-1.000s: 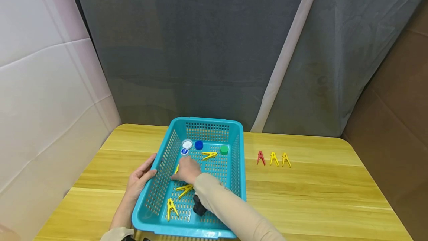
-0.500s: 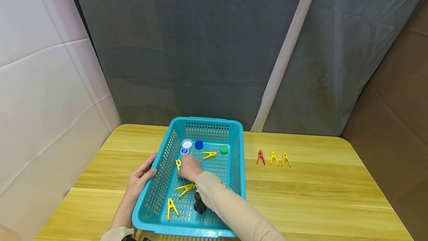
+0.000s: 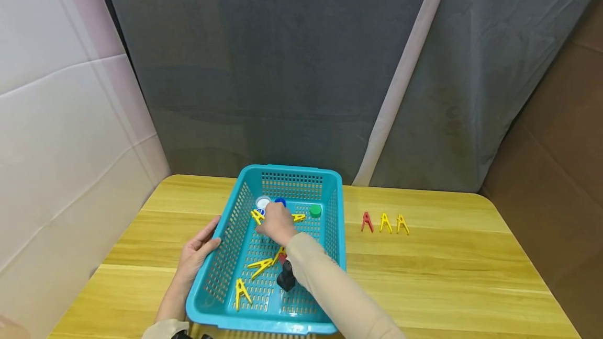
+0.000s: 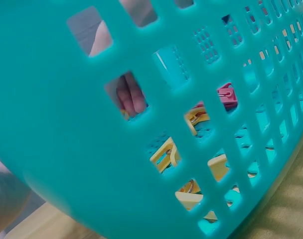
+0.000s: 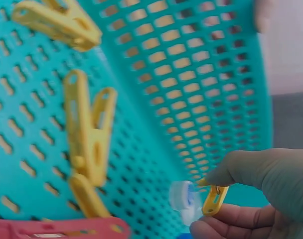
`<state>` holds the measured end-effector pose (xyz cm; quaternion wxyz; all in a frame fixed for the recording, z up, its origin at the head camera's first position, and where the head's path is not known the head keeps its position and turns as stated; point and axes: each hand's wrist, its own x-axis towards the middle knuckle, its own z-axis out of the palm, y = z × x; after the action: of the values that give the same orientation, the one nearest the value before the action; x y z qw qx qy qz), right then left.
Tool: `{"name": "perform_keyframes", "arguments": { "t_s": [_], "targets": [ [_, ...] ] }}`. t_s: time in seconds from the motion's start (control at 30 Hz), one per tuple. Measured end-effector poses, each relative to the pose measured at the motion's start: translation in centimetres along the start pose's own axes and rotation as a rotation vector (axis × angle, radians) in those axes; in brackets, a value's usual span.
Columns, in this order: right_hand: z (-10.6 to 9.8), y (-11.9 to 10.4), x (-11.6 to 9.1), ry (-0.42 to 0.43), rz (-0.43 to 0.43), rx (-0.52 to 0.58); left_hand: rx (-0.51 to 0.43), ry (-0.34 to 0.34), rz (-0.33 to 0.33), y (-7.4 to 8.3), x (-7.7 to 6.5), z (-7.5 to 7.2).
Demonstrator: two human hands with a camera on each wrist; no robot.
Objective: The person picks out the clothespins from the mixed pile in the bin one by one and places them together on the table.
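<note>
My right hand point(image 3: 278, 224) reaches into the teal plastic basket point(image 3: 264, 324) and pinches a yellow clothespin point(image 5: 215, 200) between thumb and fingers. This clothespin sits near a blue-and-white bottle cap point(image 5: 180, 194). Against the basket's left outer wall rests my left hand point(image 3: 192, 255), fingers and thumb extended. Inside the basket, several yellow clothespins lie toward the near end, among them one at the front point(image 3: 242, 293). A red clothespin point(image 5: 62, 229) lies by them, partly covered by my right wrist in the head view. Another yellow clothespin point(image 3: 299, 217) shows just right of my right hand.
Toward the basket's far end lie a white cap point(image 3: 263, 202), a dark blue cap point(image 3: 280, 201) and a green cap point(image 3: 315, 211). On the wooden table point(image 3: 452, 260), right of the basket, a red clothespin point(image 3: 367, 222) and two yellow clothespins point(image 3: 385, 223) form a row.
My right hand has moved toward the basket's far end, carrying the yellow clothespin from the left side. More clothespins now show near my right wrist. The left hand and basket stay put.
</note>
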<state>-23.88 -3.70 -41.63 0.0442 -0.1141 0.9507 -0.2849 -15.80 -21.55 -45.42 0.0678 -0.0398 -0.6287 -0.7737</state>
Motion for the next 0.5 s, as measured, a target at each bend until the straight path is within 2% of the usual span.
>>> {"name": "perform_keyframes", "arguments": {
  "t_s": [0.2,0.5],
  "targets": [
    [-2.3,0.3,-0.3,0.019,0.006,0.086,-0.024,-0.005,-0.006,-0.1,0.0,-0.1],
    [-5.1,1.6,-1.4,0.117,-0.063,0.14,-0.041,0.003,-0.011,0.0,-0.1,0.1]
  ]
}}
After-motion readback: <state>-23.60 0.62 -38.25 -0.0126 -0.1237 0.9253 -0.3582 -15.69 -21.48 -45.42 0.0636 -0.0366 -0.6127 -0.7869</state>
